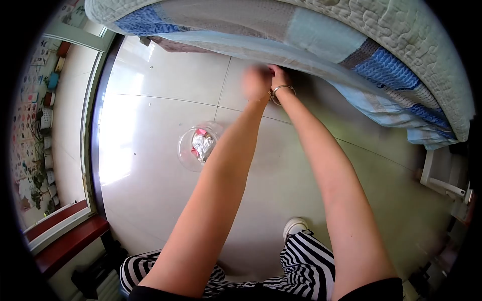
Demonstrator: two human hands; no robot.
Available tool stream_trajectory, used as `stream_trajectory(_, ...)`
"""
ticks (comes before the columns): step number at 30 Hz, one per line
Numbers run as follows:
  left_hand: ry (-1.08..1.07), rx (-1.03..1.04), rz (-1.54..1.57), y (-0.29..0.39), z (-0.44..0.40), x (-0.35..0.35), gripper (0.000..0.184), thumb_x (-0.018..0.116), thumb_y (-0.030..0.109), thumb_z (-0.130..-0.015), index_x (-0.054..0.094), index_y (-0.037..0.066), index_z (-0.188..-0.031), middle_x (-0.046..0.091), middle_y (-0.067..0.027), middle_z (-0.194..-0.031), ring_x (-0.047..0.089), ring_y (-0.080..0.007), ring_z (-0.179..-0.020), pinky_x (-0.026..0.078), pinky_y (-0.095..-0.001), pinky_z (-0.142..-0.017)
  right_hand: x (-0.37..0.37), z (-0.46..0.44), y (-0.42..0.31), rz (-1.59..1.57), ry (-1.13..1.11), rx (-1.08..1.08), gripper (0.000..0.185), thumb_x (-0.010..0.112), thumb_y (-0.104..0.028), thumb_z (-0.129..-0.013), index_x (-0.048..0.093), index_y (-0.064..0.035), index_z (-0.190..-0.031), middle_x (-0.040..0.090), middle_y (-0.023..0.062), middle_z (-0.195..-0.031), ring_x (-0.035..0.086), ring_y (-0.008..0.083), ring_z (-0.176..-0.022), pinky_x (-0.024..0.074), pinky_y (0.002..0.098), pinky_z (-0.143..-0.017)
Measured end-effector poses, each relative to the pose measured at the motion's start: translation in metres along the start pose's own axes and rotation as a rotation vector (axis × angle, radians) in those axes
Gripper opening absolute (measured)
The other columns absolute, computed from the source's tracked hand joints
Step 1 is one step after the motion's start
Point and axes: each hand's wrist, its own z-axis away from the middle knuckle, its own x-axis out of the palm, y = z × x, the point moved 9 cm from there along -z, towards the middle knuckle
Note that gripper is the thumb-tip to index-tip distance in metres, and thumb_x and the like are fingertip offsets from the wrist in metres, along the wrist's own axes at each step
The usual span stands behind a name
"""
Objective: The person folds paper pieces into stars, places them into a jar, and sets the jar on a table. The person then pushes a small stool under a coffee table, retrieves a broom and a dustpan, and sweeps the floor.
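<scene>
Both my arms reach forward over the floor, and the hands meet just short of the hanging bed cover (pixel 321 42). My left hand (pixel 256 84) is badly blurred, so its fingers cannot be made out. Pressed close against it, my right hand (pixel 279 79) has its fingers curled in. Whatever lies between the hands, if anything, is a dark smear too unclear to name. A bangle (pixel 285 87) circles the right wrist. Nearer to me, left of my left forearm, stands a see-through round bin (pixel 181 154) holding crumpled white and pink waste (pixel 203 144).
Pale floor tiles (pixel 165 195) with small specks of litter spread below. A glass door frame (pixel 93 165) runs along the left, with several potted plants (pixel 46 119) beyond. My striped trouser leg and shoe (pixel 295 227) are below. A white frame (pixel 442 175) stands at right.
</scene>
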Motion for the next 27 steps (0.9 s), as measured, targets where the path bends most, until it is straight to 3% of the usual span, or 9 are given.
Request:
stream_trajectory(4,0.075,0.032,-0.192,-0.001,-0.010,0.003,0.031,0.058,0.040,-0.082,0.064,0.013,-0.096,0.059,-0.0134,-0.106,0.058,-0.0340,-0.099,0.049,-0.0430,-0.082,-0.006,0.006,-0.015,0.034,-0.033,-0.039,0.031,0.046,-0.016,-0.088,0.058,-0.0075,-0.115,0.062,0.0146,-0.112,0.059,0.0274,-0.103,0.0441,0.0367,-0.091)
stream_trajectory(6,0.050,0.083,-0.237,-0.001,-0.011,0.007,0.027,0.057,0.034,-0.084,0.062,0.011,-0.098,0.059,-0.0134,-0.107,0.058,-0.0336,-0.099,0.049,-0.0419,-0.082,-0.006,0.008,-0.012,-0.100,-0.033,0.063,0.032,0.039,-0.019,-0.091,0.057,-0.0059,-0.114,0.060,0.0164,-0.116,0.058,0.0287,-0.104,0.0439,0.0376,-0.091)
stream_trajectory(7,0.037,0.126,-0.294,0.003,-0.008,0.007,0.025,0.055,0.030,-0.085,0.061,0.010,-0.099,0.059,-0.0139,-0.108,0.058,-0.0336,-0.099,0.050,-0.0411,-0.082,-0.007,0.004,-0.010,-0.006,0.130,-0.110,0.029,0.038,-0.018,-0.091,0.057,-0.0048,-0.108,0.060,0.0189,-0.112,0.058,0.0325,-0.101,0.0444,0.0401,-0.088)
stream_trajectory(11,-0.052,0.302,-0.588,0.018,0.021,0.004,0.020,0.051,0.018,-0.086,0.059,0.006,-0.100,0.058,-0.0144,-0.109,0.059,-0.0301,-0.100,0.050,-0.0365,-0.083,-0.008,0.018,-0.015,0.264,0.066,-0.266,0.017,0.041,-0.014,-0.087,0.054,-0.0061,-0.093,0.055,0.0188,-0.108,0.053,0.0384,-0.100,0.0451,0.0422,-0.084)
stream_trajectory(13,-0.088,0.303,-0.624,0.016,0.032,0.005,0.020,0.051,0.017,-0.086,0.060,0.006,-0.100,0.059,-0.0136,-0.109,0.059,-0.0291,-0.100,0.049,-0.0353,-0.083,-0.015,0.046,-0.013,0.227,-0.109,-0.033,0.015,0.043,-0.013,-0.086,0.055,-0.0085,-0.095,0.053,0.0181,-0.108,0.053,0.0374,-0.100,0.0454,0.0410,-0.084)
stream_trajectory(16,-0.100,0.334,-0.750,0.002,0.064,0.007,0.019,0.054,0.016,-0.084,0.061,0.006,-0.099,0.060,-0.0135,-0.107,0.060,-0.0280,-0.099,0.049,-0.0338,-0.083,-0.010,0.069,-0.002,0.264,-0.208,-0.229,0.012,0.050,-0.008,-0.083,0.055,-0.0061,-0.094,0.055,0.0165,-0.107,0.054,0.0359,-0.099,0.0460,0.0402,-0.082)
stream_trajectory(20,-0.299,0.310,-0.471,0.016,0.116,-0.026,0.022,0.059,0.010,-0.078,0.057,0.001,-0.097,0.060,-0.0180,-0.102,0.060,-0.0315,-0.094,0.049,-0.0373,-0.079,-0.038,0.121,-0.040,0.183,-0.205,-0.385,0.006,0.052,-0.007,-0.085,0.054,-0.0035,-0.089,0.061,0.0142,-0.090,0.058,0.0321,-0.084,0.0475,0.0373,-0.074)
stream_trajectory(22,-0.175,0.414,-0.105,0.031,0.138,-0.074,0.013,0.056,0.005,-0.079,0.053,0.000,-0.091,0.060,-0.0199,-0.094,0.060,-0.0351,-0.087,0.049,-0.0407,-0.072,-0.058,0.157,-0.095,0.068,-0.224,-0.424,0.005,0.053,-0.006,-0.085,0.054,-0.0030,-0.088,0.060,0.0129,-0.086,0.059,0.0291,-0.080,0.0475,0.0352,-0.072)
stream_trajectory(27,0.277,0.635,0.170,0.006,0.183,-0.199,0.005,0.053,0.001,-0.082,0.052,0.002,-0.087,0.062,-0.0151,-0.078,0.060,-0.0328,-0.069,0.047,-0.0393,-0.060,-0.054,0.238,-0.216,-0.127,-0.251,-0.681,0.004,0.056,-0.004,-0.084,0.053,-0.0015,-0.085,0.057,0.0098,-0.080,0.058,0.0224,-0.073,0.0469,0.0316,-0.066)
